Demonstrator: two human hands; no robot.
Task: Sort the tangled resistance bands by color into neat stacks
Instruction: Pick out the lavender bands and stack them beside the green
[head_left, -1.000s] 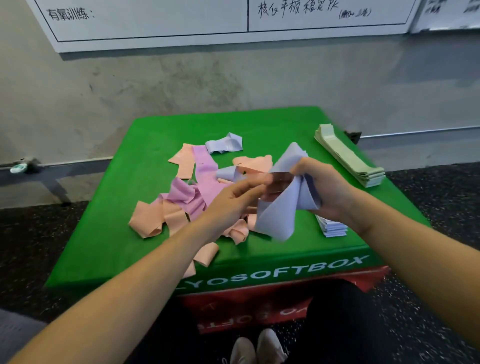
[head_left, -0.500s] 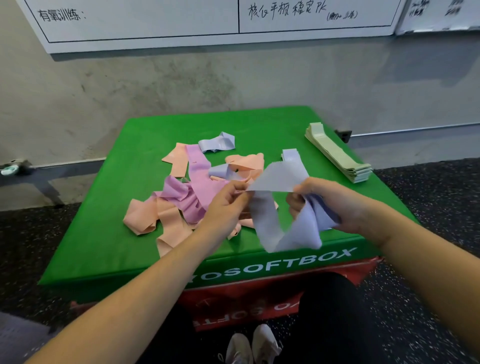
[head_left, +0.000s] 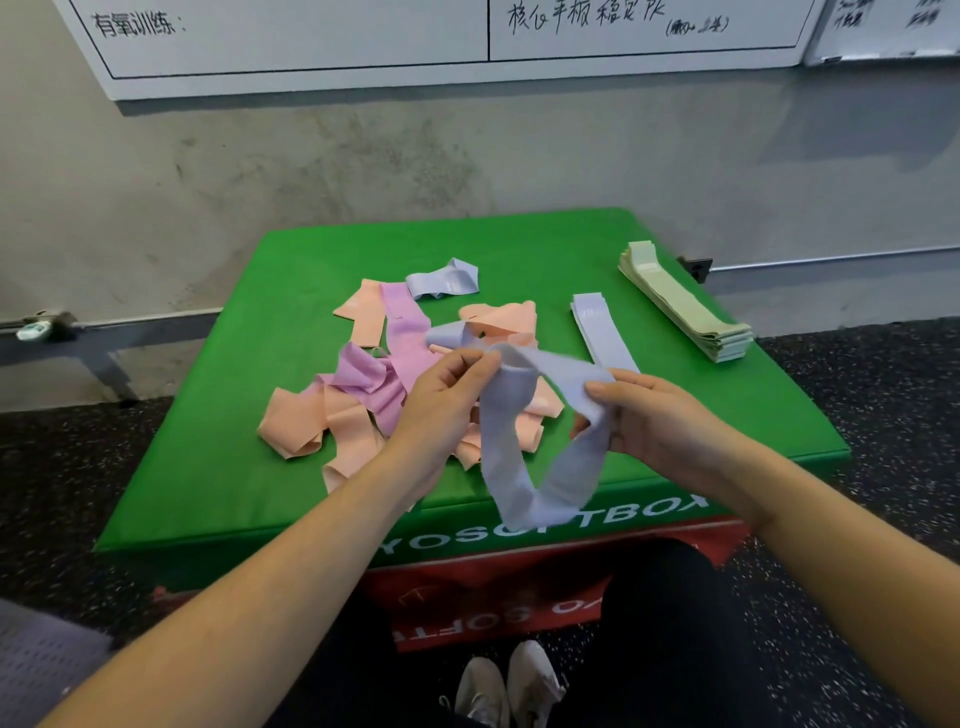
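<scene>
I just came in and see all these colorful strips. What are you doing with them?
A person is sorting stretchy bands by color on a green soft box. Both the left hand and the right hand pinch one pale blue band, holding it up as a loop over the box's near edge. A neat pale blue stack and a green stack lie to the right. Peach and purple bands, plus some blue ones, sit in a tangled pile in the middle.
</scene>
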